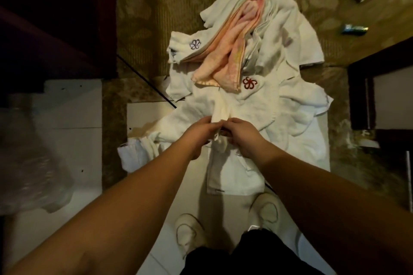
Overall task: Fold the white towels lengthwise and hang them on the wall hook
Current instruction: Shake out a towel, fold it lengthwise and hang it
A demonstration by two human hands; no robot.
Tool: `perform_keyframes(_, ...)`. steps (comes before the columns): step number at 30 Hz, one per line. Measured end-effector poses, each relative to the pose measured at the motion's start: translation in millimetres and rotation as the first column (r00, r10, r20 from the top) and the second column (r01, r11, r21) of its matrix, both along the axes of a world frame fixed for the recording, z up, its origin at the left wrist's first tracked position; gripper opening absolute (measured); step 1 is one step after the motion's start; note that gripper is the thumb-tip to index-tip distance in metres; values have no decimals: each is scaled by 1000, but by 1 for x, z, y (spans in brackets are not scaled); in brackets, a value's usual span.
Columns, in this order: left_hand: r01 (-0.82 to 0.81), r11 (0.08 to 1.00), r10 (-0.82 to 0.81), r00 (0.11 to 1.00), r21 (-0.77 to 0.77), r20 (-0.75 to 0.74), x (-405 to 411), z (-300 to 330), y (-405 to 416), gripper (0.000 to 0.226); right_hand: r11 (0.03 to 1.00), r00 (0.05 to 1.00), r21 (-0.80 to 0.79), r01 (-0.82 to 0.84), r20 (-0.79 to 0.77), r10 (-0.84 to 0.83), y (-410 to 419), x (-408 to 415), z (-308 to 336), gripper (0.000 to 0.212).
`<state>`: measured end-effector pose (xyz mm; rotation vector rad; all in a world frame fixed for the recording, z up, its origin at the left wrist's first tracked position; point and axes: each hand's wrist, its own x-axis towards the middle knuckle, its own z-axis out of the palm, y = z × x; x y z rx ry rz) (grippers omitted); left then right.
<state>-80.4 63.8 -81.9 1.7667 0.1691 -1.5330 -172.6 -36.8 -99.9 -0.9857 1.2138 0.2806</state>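
Together, we are pinching a bunched white towel (pixel 220 109) between curled fingers: left hand (pixel 196 135) and right hand (pixel 242 136) touching at its gathered edge. Its length is trailing down into the heap of white towels (pixel 290 100) on the floor, a pink towel (pixel 223 58) lying atop. Our white shoes (pixel 190 233) are standing just below.

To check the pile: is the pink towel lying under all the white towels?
No, the pink towel lies on top of the white towels, in plain sight.
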Motion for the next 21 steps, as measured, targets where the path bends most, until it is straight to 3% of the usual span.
perform_keyframes(4, 194, 981, -190, 974, -23, 126, -12, 53, 21, 50, 985, 997, 163, 57, 34, -63, 2, -23, 55, 12)
perform_keyframes(6, 246, 969, -241, 952, -4, 188, -20, 77, 26, 47, 984, 999, 176, 29, 38, -36, 4, -29, 74, 15)
perform_keyframes(10, 180, 984, -176, 961, 0, 213, -16, 148, 42, 16, 986, 1000, 166, -1, 11, -1, 10, -26, 143, 17)
perform_keyframes(14, 126, 992, -120, 975, -21, 185, -1, 207, 57, 10, 988, 993, 104, -111, 59, 106, 16, -20, 208, 15)
perform_keyframes(18, 7, 997, 1, 994, -71, 109, 14, 279, 71, 6, 939, 938, -106, -328, 80, 337, 21, -14, 295, 10)
perform_keyframes(21, -68, 992, 76, 995, -110, 67, 21, 329, 79, 12, 827, 893, -407, -389, 54, 446, 25, -8, 348, 13)
